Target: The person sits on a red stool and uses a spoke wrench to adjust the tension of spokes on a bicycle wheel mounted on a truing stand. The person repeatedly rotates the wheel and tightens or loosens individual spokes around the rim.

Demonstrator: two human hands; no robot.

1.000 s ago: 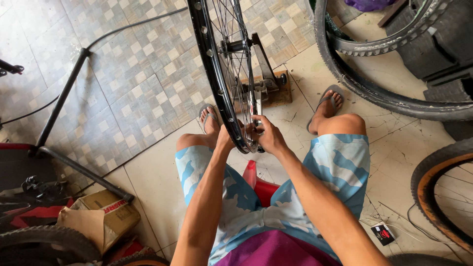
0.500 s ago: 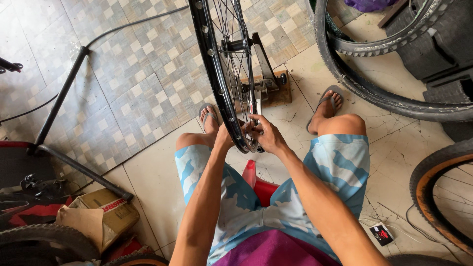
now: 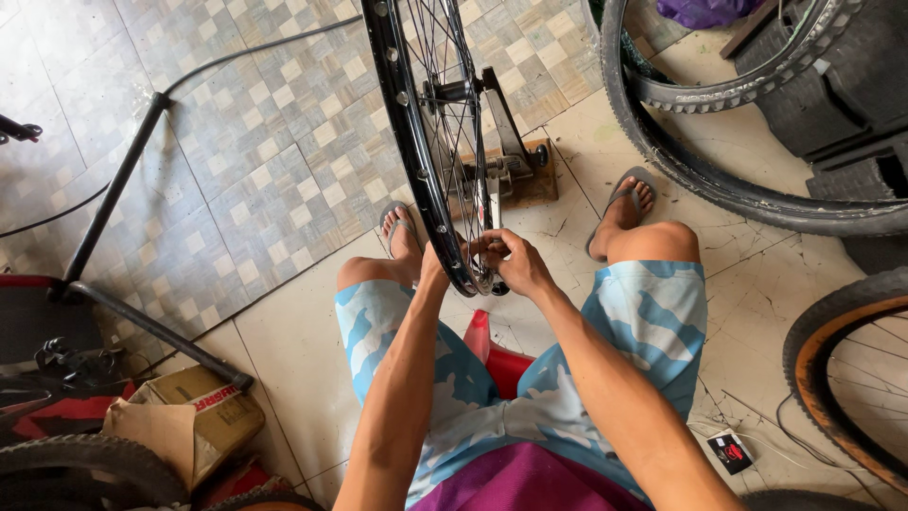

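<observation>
1. Head view: the floor (image 3: 747, 284) is pale cracked tile under the seated person, and turns to small patterned tile further out
2. Loose tyres (image 3: 719, 185) lie stacked at the upper right, and a tan-walled wheel (image 3: 832, 378) leans in at the right edge, well apart from the work
3. A black tube frame (image 3: 113, 199) crosses the patterned tile on the left, with a torn cardboard box (image 3: 180, 421) near its lower end
4. The rim (image 3: 416, 151), black and without a tyre, stands upright between the person's knees, its axle held in a stand (image 3: 506, 142) on a wooden base; judged from this, it is clamped so that it can turn freely while both hands work at its lowest part
5. The person sits on a low red stool (image 3: 492, 355), sandalled feet set either side of the stand, which brings the bottom of the rim within easy reach
6. The left hand (image 3: 433, 270) lies against the rim's near side, seemingly to steady it; its fingers are hidden behind the rim, so I cannot tell how they stand
7. The right hand (image 3: 515, 265) has its fingers curled close together, pinching at a spoke end where it meets the rim; whether a small tool sits in the pinch cannot be made out
</observation>
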